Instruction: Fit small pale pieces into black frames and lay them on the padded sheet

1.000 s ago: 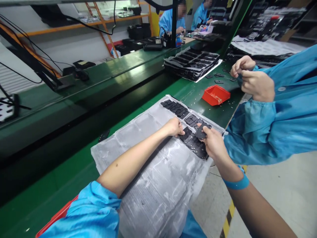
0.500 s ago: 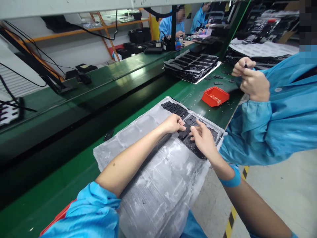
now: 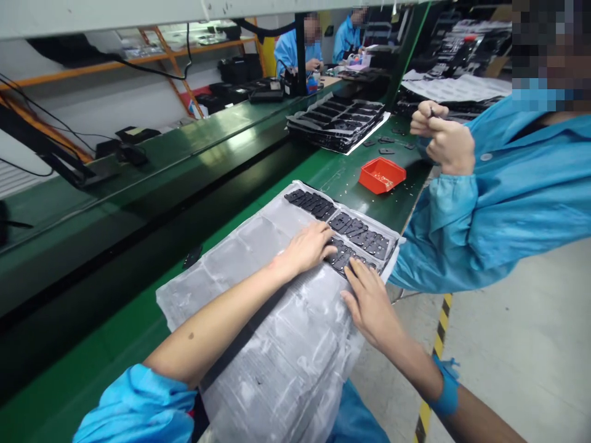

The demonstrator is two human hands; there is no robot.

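A broad grey, translucent, plastic-looking sheet (image 3: 277,357) is running out of view at the bottom, partly hidden by the left forearm (image 3: 221,320). The right hand (image 3: 369,304) is reaching across it, fingers extended and slightly parted, fingertips resting on thin flat black plates (image 3: 360,232), nothing visible in its grasp. The left hand (image 3: 307,247) is covering part of the same plates, fingers loosely bent and apart, gripping nothing visible. The plates are lying in rows at the sheet's far end, their outlines hard to separate. A glossy green workbench (image 3: 332,169) is bearing a red plastic bin (image 3: 382,175) of small pale bits. A co-worker's hands (image 3: 443,138) are holding a tiny dark piece, mostly hidden. Farther off, stacked black trays (image 3: 339,123) are standing before two blurred, blue-clad people (image 3: 298,49).
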